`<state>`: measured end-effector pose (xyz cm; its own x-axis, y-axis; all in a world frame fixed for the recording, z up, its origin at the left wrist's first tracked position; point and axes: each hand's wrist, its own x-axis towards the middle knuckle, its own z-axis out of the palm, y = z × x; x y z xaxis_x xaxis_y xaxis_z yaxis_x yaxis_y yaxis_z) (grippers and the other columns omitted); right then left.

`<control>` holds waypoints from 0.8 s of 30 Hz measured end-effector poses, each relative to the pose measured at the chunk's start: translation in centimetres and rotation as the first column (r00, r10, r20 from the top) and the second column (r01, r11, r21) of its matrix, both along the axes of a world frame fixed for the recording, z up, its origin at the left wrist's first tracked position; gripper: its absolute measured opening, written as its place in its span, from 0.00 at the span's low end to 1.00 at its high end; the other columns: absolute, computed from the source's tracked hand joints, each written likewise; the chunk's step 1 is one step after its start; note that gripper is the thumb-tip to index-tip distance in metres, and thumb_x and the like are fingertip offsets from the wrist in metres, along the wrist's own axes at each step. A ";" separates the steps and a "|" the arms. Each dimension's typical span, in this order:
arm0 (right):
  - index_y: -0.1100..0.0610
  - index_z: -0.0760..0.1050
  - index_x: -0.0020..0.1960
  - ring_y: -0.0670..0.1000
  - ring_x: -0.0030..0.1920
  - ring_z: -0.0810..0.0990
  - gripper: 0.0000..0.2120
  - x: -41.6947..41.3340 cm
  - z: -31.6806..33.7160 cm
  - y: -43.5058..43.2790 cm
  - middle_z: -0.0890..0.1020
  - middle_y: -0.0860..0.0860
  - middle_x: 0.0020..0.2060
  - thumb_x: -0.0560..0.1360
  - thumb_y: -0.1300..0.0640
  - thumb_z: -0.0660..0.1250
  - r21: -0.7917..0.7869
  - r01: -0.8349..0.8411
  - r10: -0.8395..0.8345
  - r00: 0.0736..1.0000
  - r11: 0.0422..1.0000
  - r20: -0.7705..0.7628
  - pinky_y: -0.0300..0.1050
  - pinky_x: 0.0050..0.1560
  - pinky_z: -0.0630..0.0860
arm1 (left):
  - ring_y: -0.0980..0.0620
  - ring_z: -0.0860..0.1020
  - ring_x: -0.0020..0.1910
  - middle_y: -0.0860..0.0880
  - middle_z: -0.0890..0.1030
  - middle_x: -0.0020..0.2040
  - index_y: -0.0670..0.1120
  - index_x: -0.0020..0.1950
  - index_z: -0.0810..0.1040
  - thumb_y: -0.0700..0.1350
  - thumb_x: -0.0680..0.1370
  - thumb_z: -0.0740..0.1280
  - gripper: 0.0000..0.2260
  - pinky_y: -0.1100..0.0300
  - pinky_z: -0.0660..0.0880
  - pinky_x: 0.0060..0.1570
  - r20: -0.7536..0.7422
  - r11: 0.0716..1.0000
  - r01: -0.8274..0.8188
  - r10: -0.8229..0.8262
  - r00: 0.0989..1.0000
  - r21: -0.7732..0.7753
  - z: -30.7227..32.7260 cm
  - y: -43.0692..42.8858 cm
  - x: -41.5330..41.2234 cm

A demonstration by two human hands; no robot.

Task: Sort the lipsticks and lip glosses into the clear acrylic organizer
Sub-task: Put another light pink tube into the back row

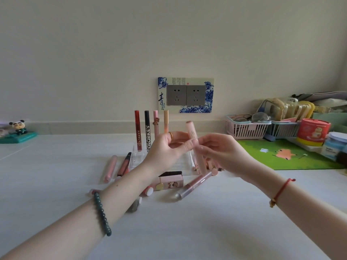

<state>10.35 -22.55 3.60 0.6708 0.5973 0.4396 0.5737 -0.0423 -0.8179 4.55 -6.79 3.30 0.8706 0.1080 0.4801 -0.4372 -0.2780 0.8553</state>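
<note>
Pinching a pale pink tube (191, 133), slightly tilted, with both left hand (165, 148) and right hand (222, 150) just in front of the clear acrylic organizer (138, 157); next, likely lowering it upright into a free slot beside the four standing tubes (146, 128).

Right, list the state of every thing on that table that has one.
Pale pink tube: tilted, held above the table.
Left hand: pinches it.
Right hand: grips it.
Red tube: upright in the organizer.
Black tube: upright beside it.
Pink charm tube: upright.
Orange tube: upright.
Pink box: lying flat.
Clear-tipped gloss: lying flat on the table.
</note>
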 end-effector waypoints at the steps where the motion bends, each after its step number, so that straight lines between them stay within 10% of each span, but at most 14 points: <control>1: 0.55 0.79 0.43 0.43 0.35 0.80 0.05 0.2 0.1 0.3 0.84 0.48 0.36 0.69 0.55 0.69 -0.004 0.003 -0.003 1.000 1.000 -0.011 0.35 0.38 0.78 | 0.59 0.82 0.44 0.56 0.84 0.42 0.48 0.48 0.81 0.54 0.65 0.69 0.15 0.70 0.75 0.40 -0.010 1.000 -0.002 0.002 1.000 -0.016 0.2 0.2 0.1; 24: 0.57 0.77 0.45 0.45 0.36 0.82 0.05 5.3 1.0 6.4 0.82 0.50 0.38 0.69 0.62 0.70 0.018 0.201 -0.201 0.979 0.979 0.023 0.33 0.37 0.79 | 0.59 0.82 0.42 0.52 0.83 0.45 0.47 0.52 0.79 0.42 0.74 0.66 0.08 0.66 0.78 0.42 -0.005 0.970 -0.127 0.129 0.992 -0.205 0.6 5.6 3.6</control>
